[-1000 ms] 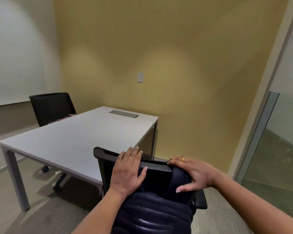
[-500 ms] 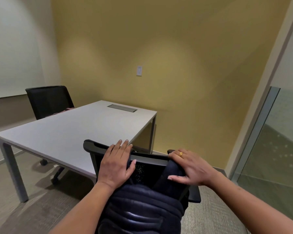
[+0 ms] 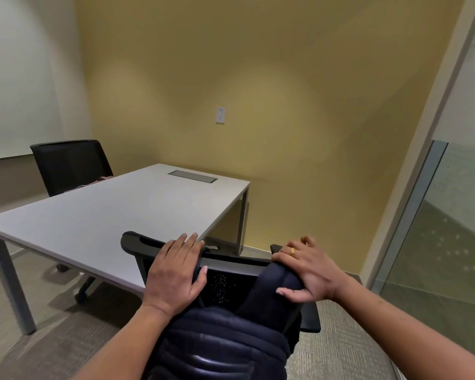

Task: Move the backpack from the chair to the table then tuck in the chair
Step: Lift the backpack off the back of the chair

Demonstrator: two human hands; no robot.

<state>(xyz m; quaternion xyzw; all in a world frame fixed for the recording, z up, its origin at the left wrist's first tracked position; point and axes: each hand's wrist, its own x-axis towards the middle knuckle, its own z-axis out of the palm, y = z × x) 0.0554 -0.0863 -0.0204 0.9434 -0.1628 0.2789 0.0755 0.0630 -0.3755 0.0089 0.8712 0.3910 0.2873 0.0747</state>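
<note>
A dark navy padded backpack (image 3: 217, 344) hangs on the near side of a black mesh chair (image 3: 225, 283), its shoulder straps looped over the backrest's top edge. My left hand (image 3: 176, 272) lies over the left part of that edge, fingers curled over the top, covering the left strap. On the right, my right hand (image 3: 310, 272), with a gold ring, grips the right shoulder strap (image 3: 274, 286) where it bends over the backrest. The chair stands at the near edge of the white table (image 3: 107, 215).
A second black chair (image 3: 69, 165) with a pinkish cloth on its seat stands at the table's far left side. A grey cable hatch (image 3: 192, 176) is set into the tabletop. A yellow wall is behind; a glass partition (image 3: 436, 242) is on the right. The floor is grey carpet.
Both hands stay on the straps at the chair's top. The right hand has spread a little farther right along the strap. My view has shifted slightly against the table.
</note>
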